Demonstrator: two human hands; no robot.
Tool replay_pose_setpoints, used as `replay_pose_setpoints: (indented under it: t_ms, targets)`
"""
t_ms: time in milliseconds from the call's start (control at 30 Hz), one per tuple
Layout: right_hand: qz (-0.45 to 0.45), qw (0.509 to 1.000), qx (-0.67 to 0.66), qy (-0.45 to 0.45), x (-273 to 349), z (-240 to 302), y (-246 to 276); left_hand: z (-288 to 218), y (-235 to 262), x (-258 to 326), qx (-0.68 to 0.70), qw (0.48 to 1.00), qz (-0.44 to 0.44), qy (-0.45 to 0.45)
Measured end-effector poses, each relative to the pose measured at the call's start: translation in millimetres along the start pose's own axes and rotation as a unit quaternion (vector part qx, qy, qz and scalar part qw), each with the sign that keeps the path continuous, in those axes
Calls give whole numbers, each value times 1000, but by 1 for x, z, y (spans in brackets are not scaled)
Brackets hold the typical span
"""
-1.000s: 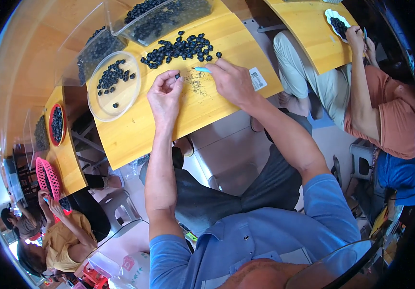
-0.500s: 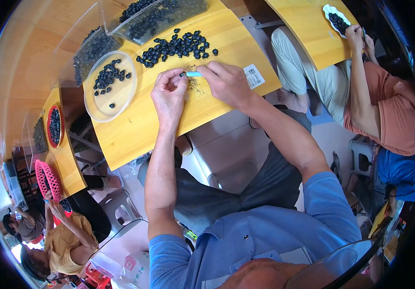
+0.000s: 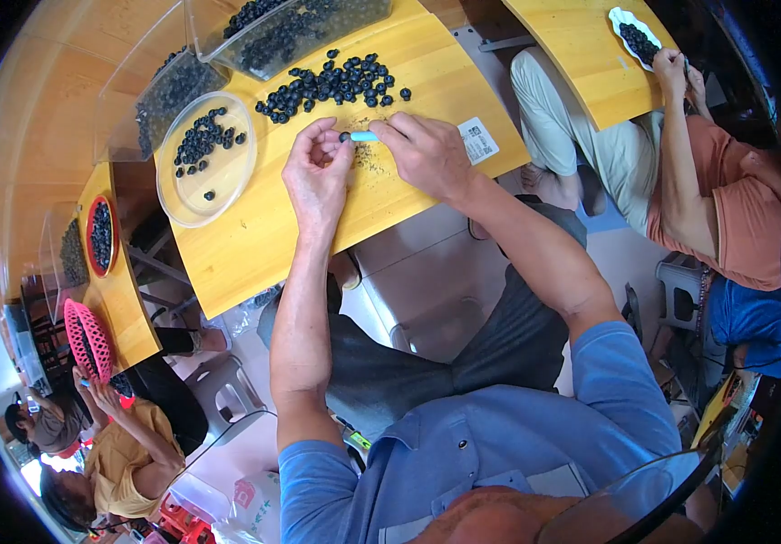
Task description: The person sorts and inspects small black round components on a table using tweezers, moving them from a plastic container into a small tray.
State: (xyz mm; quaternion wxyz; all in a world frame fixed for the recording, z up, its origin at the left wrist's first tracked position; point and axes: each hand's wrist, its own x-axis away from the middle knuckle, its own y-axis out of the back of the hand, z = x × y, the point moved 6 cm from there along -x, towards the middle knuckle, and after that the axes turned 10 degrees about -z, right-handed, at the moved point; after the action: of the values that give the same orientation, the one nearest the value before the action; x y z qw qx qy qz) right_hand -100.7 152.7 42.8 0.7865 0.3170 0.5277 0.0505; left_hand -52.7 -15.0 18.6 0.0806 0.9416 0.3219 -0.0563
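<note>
Between the thumb and fingers of my left hand (image 3: 316,177) is a small round black bead-like piece (image 3: 345,137). My right hand (image 3: 431,161) pinches a slim tool with a light-blue handle (image 3: 364,136), its end against that piece; its working tip is too small to make out. Beneath my hands, brown crumbs (image 3: 370,163) lie scattered on the yellow wooden table (image 3: 236,263). Just beyond is a loose pile of similar black pieces (image 3: 336,83). To the left, a clear round tray (image 3: 186,201) holds several more.
Clear plastic boxes of black pieces stand at the back (image 3: 304,56) and back left (image 3: 168,104). A white printed label (image 3: 477,140) lies right of my hand. Co-workers sit at tables on both sides, one near a pink basket (image 3: 87,340), another by a white dish (image 3: 633,38).
My left fingers have shifted slightly around the black piece, and more of it shows. The tool stays against it. The left co-worker's hands have moved a little down from the pink basket.
</note>
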Motion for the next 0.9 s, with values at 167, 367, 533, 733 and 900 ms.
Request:
replay_pose_setpoints:
  t_ms: [167,367,533,733,900]
  targets:
    - [36,998,36,-30,5,-10,-11,-9,-2,5,-21,1000,3,7]
    - [54,996,48,-45,3,-10,-11,-15,6,9,-10,999,-11,-29]
    - [-10,1000,7,-10,0,-3,-2,-14,8,6,-39,998,-8,-40]
    - [-26,999,-7,28,1,1,-1,-12,7,4,-58,997,-9,-41]
    - [-27,999,1,28,1,1,0,-13,6,5,-68,997,-7,-42]
